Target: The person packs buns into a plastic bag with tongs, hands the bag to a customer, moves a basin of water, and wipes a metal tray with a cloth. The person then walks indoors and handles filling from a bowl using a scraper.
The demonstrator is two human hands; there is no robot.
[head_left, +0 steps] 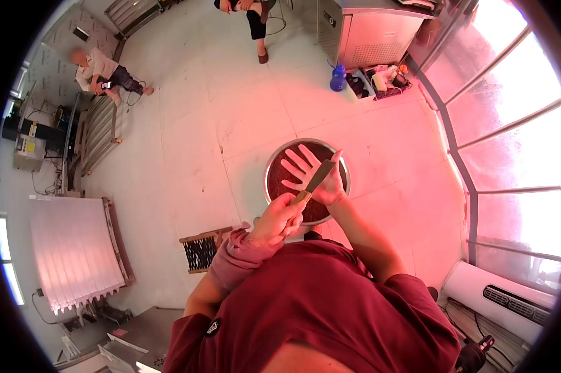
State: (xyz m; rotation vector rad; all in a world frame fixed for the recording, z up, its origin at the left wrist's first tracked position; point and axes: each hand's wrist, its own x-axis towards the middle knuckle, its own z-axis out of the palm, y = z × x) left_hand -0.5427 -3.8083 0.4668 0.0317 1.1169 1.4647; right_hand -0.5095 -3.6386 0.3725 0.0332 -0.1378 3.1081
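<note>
My left hand (277, 219) is closed around the wooden handle of a flat-bladed knife (321, 176), with the blade pointing up and to the right. The blade crosses in front of my right hand (315, 173), which is open, palm up, its fingers spread. Whether the blade touches the palm I cannot tell. Beneath both hands a round metal basin (268, 178) stands on the floor, holding something dark red, partly hidden by my hands.
A low stool with a woven seat (199, 252) is at the left. One seated person (255, 18) is at the top, another person (100, 71) at upper left. A metal cabinet (378, 37), blue bottle (338, 79) and box of items (360, 85) stand at upper right.
</note>
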